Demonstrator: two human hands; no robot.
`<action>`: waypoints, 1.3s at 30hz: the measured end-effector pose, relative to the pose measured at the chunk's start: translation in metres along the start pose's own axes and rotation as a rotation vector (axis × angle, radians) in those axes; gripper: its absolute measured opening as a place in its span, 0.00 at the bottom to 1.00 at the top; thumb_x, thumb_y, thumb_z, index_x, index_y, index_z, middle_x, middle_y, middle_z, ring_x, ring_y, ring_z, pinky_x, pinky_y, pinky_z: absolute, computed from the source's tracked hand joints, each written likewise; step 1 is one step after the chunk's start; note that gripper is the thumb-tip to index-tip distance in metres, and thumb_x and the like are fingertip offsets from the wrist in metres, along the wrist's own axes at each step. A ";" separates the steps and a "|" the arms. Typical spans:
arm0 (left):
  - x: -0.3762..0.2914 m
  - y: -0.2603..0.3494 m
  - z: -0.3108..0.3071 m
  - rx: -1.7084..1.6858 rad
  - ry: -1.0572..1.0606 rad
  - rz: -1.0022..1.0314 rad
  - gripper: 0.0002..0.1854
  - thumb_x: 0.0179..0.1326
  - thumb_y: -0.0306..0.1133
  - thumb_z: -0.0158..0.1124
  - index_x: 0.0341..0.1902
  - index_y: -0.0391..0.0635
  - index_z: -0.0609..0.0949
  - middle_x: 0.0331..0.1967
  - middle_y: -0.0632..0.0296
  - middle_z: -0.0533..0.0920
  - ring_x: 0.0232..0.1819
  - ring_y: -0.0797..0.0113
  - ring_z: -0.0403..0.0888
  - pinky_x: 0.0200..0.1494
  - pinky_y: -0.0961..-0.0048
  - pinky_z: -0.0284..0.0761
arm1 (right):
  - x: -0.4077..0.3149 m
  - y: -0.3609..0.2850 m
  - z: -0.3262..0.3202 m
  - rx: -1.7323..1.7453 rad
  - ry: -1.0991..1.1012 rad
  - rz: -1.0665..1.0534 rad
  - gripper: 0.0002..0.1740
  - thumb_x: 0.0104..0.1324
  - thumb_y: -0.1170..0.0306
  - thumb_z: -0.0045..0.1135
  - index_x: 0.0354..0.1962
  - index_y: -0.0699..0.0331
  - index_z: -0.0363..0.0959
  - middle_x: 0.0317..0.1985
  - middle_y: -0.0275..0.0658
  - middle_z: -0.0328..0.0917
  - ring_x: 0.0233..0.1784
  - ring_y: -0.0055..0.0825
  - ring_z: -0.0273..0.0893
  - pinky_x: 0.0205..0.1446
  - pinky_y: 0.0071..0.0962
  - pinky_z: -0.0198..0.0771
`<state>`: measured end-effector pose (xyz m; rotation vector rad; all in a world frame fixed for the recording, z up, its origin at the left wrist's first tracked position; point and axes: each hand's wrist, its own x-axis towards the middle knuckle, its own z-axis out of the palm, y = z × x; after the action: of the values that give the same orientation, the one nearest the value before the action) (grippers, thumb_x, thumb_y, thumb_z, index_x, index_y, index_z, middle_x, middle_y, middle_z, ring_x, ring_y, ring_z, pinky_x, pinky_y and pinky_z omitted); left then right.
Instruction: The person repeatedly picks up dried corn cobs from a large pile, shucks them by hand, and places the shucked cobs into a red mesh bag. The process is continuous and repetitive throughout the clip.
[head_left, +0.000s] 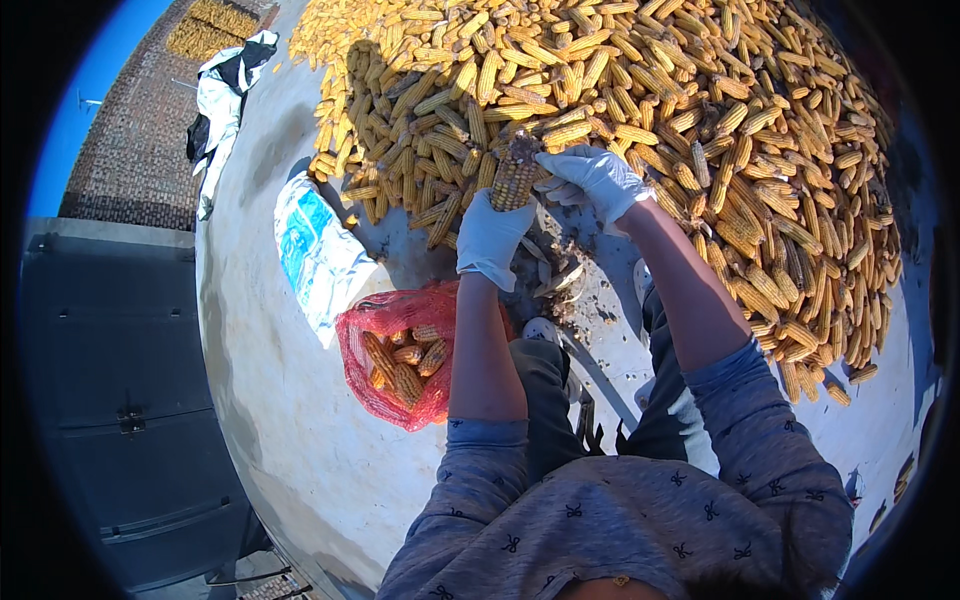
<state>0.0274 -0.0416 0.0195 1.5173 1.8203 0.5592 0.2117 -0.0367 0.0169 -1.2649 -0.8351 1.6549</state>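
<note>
My left hand (495, 234), in a white glove, holds the lower end of a corn cob (515, 176) upright, its top end dark and ragged. My right hand (596, 180), gloved too, is beside the cob's upper part with thumb and fingertips drawn together; whether they pinch a scrap of it I cannot tell. Beyond both hands spreads a large heap of yellow corn cobs (600, 75). A red mesh bag (360, 337) with several cobs inside stands open to the left of my left forearm.
A white and blue woven sack (315, 247) lies left of the heap. Husk scraps and debris (559, 277) litter the concrete floor (300, 420) by my shoes. Farther left are a black and white sheet (225, 105), a brick wall (135, 112) and a dark metal gate (120, 360).
</note>
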 end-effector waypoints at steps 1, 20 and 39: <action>0.001 0.002 0.004 -0.012 0.007 0.020 0.28 0.49 0.44 0.74 0.49 0.37 0.79 0.38 0.57 0.84 0.38 0.69 0.82 0.43 0.71 0.77 | 0.006 0.008 -0.003 -0.232 -0.018 -0.100 0.34 0.56 0.45 0.69 0.44 0.69 0.79 0.35 0.40 0.83 0.36 0.24 0.80 0.39 0.27 0.74; 0.005 -0.009 0.030 -0.686 -0.120 0.164 0.31 0.54 0.28 0.73 0.59 0.37 0.69 0.40 0.64 0.80 0.38 0.76 0.78 0.42 0.76 0.77 | 0.008 0.007 0.001 0.194 0.086 -0.101 0.10 0.71 0.71 0.56 0.44 0.68 0.81 0.31 0.43 0.85 0.29 0.23 0.83 0.33 0.20 0.78; -0.005 0.006 0.031 -0.838 0.043 -0.089 0.41 0.58 0.47 0.70 0.67 0.36 0.63 0.52 0.53 0.78 0.48 0.65 0.79 0.50 0.68 0.76 | 0.011 0.058 0.018 -0.579 -0.221 -0.097 0.55 0.59 0.71 0.67 0.76 0.60 0.39 0.58 0.46 0.73 0.53 0.31 0.76 0.54 0.31 0.74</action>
<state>0.0545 -0.0482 0.0046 0.8475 1.3855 1.1350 0.1790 -0.0499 -0.0342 -1.4014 -1.5675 1.5439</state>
